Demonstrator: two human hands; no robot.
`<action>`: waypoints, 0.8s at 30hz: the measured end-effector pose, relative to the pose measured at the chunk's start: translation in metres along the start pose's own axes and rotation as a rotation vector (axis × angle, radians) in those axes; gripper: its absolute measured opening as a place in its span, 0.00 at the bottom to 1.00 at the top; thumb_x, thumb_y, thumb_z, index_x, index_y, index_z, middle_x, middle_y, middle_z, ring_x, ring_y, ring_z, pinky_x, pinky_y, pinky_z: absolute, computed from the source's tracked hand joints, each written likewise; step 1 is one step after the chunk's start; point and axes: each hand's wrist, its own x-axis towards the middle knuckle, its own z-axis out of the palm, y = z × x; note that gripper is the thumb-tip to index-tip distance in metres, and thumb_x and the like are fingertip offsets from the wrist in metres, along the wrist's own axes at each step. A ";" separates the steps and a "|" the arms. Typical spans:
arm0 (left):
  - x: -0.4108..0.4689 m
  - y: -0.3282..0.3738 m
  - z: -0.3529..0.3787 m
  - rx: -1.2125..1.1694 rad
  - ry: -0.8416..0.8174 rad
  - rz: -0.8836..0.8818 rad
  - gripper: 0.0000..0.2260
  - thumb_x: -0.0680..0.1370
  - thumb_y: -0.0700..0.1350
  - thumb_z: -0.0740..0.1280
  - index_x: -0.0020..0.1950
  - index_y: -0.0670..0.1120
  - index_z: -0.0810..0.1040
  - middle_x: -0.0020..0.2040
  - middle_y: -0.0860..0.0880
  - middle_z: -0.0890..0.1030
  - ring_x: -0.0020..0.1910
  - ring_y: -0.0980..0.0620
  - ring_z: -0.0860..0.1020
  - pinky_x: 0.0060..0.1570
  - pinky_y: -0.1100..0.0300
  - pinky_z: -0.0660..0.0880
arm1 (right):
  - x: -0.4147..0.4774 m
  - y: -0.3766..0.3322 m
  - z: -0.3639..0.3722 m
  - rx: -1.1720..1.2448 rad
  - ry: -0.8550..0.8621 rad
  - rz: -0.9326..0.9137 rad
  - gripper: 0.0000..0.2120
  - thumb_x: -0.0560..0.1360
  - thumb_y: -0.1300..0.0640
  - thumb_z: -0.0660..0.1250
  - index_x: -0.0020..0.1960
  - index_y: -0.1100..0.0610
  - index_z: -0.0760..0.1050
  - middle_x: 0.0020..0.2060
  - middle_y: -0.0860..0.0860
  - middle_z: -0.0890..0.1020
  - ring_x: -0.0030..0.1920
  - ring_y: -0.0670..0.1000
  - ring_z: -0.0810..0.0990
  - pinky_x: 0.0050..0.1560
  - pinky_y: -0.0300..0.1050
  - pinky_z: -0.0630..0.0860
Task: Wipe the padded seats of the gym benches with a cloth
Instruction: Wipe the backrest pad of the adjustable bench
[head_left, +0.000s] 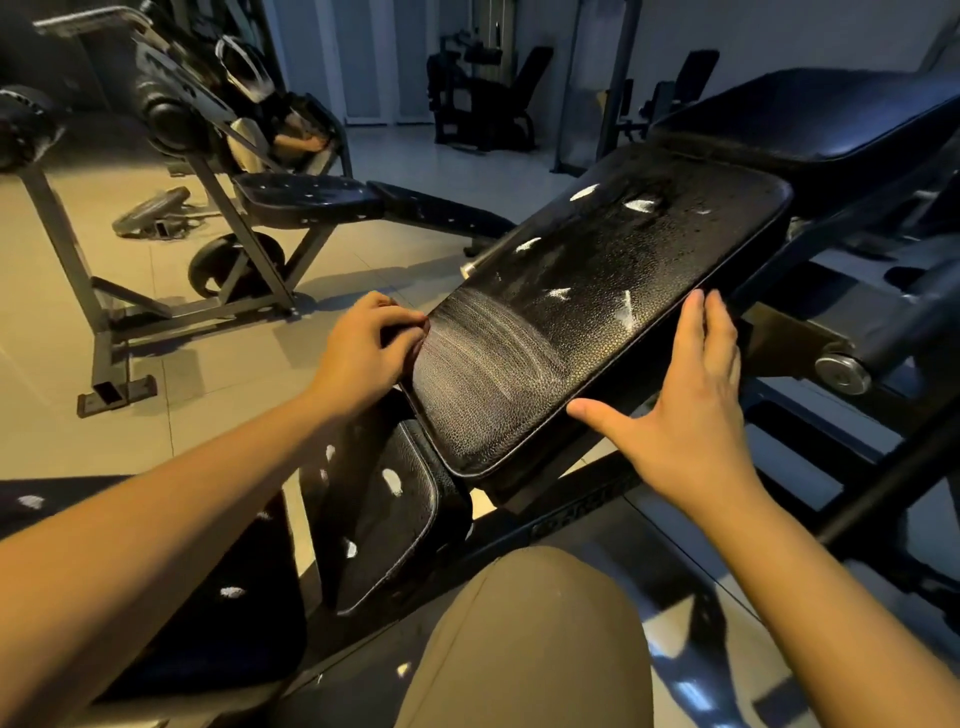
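**Head view.** The padded seat (597, 312) lies between the two hands. Its long axis runs away from them, forward and to the right. The left hand (371, 345) sits at the seat's near left edge, fingers curled over a dark wad taken to be the cloth (402, 338) (too dark to be certain). The right hand (685, 415) lies flat on the near right edge, fingers straight and together, thumb spread toward the left hand. A streaked patch (483, 353) lies just beside the left hand. The white spots (641, 204) lie beyond it, ahead of both hands, the closest one nearer the right fingertips. Judgement: the cloth hand's next stroke must travel forward and rightward along the axis, while the right hand steadies the seat.
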 end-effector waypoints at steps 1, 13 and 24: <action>0.000 0.003 0.001 0.002 -0.001 -0.037 0.09 0.80 0.44 0.71 0.60 0.48 0.85 0.52 0.51 0.76 0.53 0.55 0.73 0.60 0.45 0.73 | 0.000 -0.001 -0.001 0.004 -0.004 0.004 0.66 0.62 0.31 0.74 0.83 0.55 0.39 0.82 0.49 0.41 0.81 0.56 0.44 0.79 0.62 0.53; 0.000 0.016 0.008 -0.079 0.025 0.099 0.09 0.80 0.44 0.70 0.59 0.46 0.85 0.51 0.51 0.77 0.51 0.57 0.75 0.58 0.47 0.75 | 0.000 0.000 0.000 0.009 -0.004 0.008 0.65 0.63 0.33 0.76 0.83 0.54 0.38 0.81 0.46 0.41 0.81 0.54 0.44 0.78 0.60 0.54; -0.039 0.081 -0.002 -0.295 -0.250 0.365 0.10 0.79 0.42 0.73 0.60 0.47 0.86 0.53 0.50 0.79 0.55 0.53 0.79 0.56 0.60 0.74 | 0.000 -0.003 -0.002 -0.001 -0.017 0.018 0.65 0.63 0.33 0.76 0.83 0.53 0.38 0.81 0.44 0.40 0.81 0.54 0.44 0.77 0.61 0.57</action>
